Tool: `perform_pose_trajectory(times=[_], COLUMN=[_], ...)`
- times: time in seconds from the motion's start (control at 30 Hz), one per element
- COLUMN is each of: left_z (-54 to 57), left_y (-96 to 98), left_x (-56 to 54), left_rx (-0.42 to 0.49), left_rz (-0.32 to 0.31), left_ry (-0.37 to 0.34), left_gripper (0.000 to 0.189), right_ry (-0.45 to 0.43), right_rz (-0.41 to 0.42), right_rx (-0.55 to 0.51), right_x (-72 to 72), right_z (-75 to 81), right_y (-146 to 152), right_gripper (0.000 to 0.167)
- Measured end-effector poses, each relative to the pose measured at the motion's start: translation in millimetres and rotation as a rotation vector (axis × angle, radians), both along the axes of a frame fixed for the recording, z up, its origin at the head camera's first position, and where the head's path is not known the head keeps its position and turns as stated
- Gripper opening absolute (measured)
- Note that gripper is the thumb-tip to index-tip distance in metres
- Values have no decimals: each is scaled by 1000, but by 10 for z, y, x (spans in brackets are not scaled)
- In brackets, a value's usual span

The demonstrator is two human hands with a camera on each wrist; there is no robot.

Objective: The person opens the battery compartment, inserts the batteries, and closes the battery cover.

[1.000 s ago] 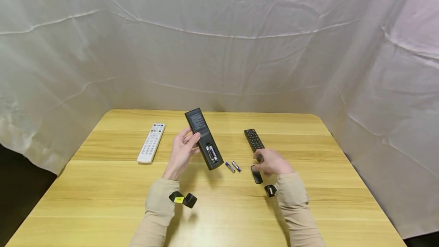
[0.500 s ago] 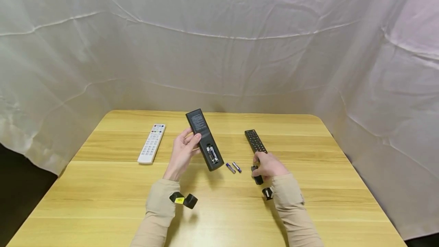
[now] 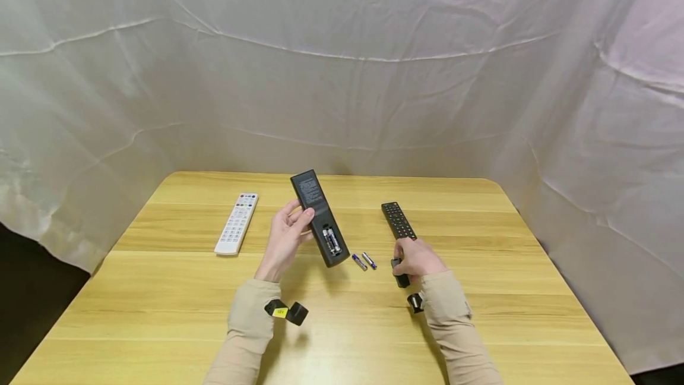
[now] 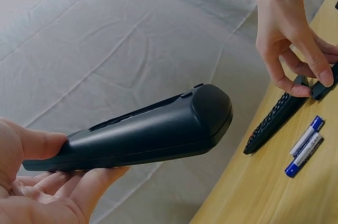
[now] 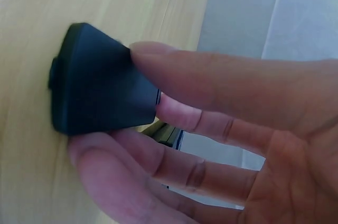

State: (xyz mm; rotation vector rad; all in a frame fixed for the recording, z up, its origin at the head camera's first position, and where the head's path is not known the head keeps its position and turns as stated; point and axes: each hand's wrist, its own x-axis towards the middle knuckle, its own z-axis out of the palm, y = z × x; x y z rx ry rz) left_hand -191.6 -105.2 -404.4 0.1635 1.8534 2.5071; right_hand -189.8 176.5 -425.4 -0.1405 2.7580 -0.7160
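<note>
My left hand (image 3: 282, 239) grips a black remote control (image 3: 322, 217) above the table, thumb on its back. The back faces up toward the head camera, and two batteries (image 3: 331, 240) lie in its uncovered compartment. In the left wrist view the same remote (image 4: 153, 131) shows edge-on. Over at the right, my right hand (image 3: 421, 258) pinches a small black battery cover (image 5: 100, 81) between thumb and fingers, close over the table. Two loose blue-and-silver batteries, one nearer the remote (image 3: 359, 262) and one beside it (image 3: 369, 260), lie between the hands.
A second black remote (image 3: 398, 218) lies button side up just beyond the right hand, its near end hidden by the fingers. At the left rests a white remote (image 3: 236, 223). Pale cloth (image 3: 342, 76) hangs behind the wooden table (image 3: 342, 343).
My right hand has shifted slightly toward me and taken the battery cover between its thumb and fingers. The left hand and its remote have hardly moved.
</note>
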Motion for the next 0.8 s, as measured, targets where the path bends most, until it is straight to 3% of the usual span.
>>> perform_pose_trajectory(times=[0.23,0.5,0.8], left_z=[2,-69,-8], left_y=[-2,-20,10], left_x=[3,12,3], left_rx=[-10,41,-17], left_rz=[-3,-45,-15], left_ry=[4,114,-7], left_gripper=[45,54,45], right_ry=[-1,16,23], right_rz=[-24,-32,-50], right_rx=[32,50,50], right_x=[-11,-3,12], right_z=[2,-14,-11], right_y=[-15,-37,-58], right_gripper=[22,24,26])
